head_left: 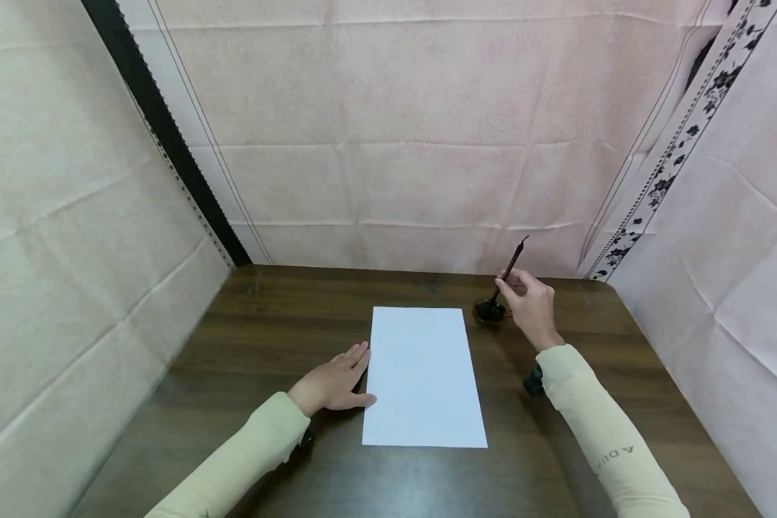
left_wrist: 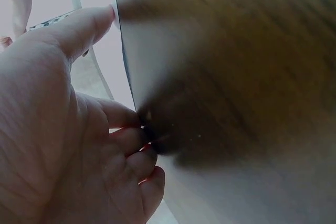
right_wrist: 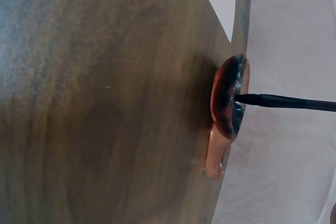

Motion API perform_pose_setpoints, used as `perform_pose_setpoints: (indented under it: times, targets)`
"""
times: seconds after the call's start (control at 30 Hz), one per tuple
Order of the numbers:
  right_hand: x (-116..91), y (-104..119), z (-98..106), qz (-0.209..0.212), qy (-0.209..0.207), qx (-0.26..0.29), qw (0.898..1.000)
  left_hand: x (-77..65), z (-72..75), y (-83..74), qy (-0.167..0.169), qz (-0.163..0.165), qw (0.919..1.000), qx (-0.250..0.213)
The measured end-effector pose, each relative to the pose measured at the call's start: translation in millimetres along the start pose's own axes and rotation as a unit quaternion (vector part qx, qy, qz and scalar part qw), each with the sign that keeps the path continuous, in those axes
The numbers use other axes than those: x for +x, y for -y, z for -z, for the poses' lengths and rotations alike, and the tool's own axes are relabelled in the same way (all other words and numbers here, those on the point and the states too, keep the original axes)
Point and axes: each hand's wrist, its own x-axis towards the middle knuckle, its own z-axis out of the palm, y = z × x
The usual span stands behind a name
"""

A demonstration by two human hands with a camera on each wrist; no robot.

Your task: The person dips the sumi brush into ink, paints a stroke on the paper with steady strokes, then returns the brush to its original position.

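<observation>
My pale sleeves reach in from the near side, the right one printed with dark letters. My left hand lies with its fingers spread loosely and gripping nothing, the thumb and fingertips touching the left edge of a blank white sheet of paper. The sheet lies flat on the dark wooden table, between my two hands. A dark device sits at my right wrist. Farther out, beyond the sheet's right side, my right hand pinches a dark writing brush by its shaft; the brush leans, its looped end up and its tip down in the blackened hollow of a small ink dish. That dish is reddish-brown outside, with a stubby handle, and stands just beside the sheet's upper right corner. Behind the table's far edge hangs a creased, pale pinkish cloth.
</observation>
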Motion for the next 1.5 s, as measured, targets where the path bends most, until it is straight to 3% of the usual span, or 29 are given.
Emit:
perform_pose_setpoints:
  times: [0.53,0.87,1.13,1.5]
  targets:
    - [-6.8,1.5,0.8,-0.013,-0.007,-0.014,1.0,0.8,2.6,-0.4,0.0,0.003,1.0,-0.001]
    - [2.4,4.6,2.9,0.009,-0.014,-0.002,1.0,2.5,-0.4,-0.2,0.0,-0.004,1.0,-0.006]
    - [0.2,1.5,4.2,-0.003,-0.011,-0.013,1.0,0.8,-1.8,-0.9,-0.008,-0.004,0.9999,-0.005]
    - [-6.2,-1.0,4.7,-0.004,-0.007,-0.012,1.0,0.7,0.8,-2.1,0.0,-0.024,0.9997,0.007]
